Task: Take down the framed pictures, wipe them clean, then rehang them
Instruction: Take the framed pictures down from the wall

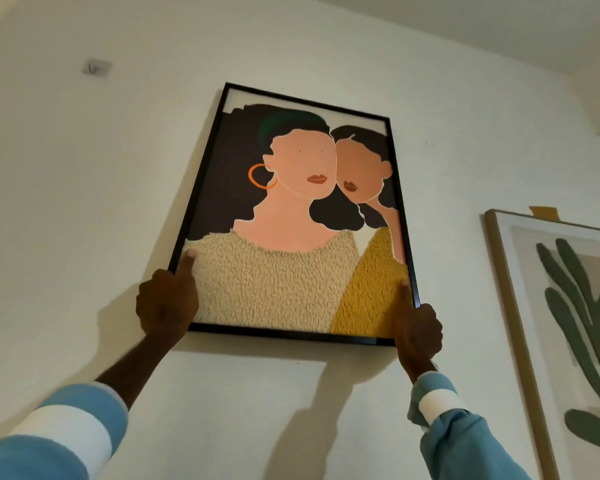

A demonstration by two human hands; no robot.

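A black-framed picture [291,216] of two figures, one in a cream top and one in a yellow top, is held up against the white wall, tilted slightly. My left hand [168,303] grips its lower left corner, thumb on the glass. My right hand [418,329] grips the lower right corner, thumb up along the frame's edge. Whether the frame hangs on a hook is hidden behind it.
A second picture in a light wooden frame [510,306], showing a green plant shape, hangs to the right with a piece of yellow tape [544,212] at its top. A small grey wall hook plate [96,67] sits at the upper left.
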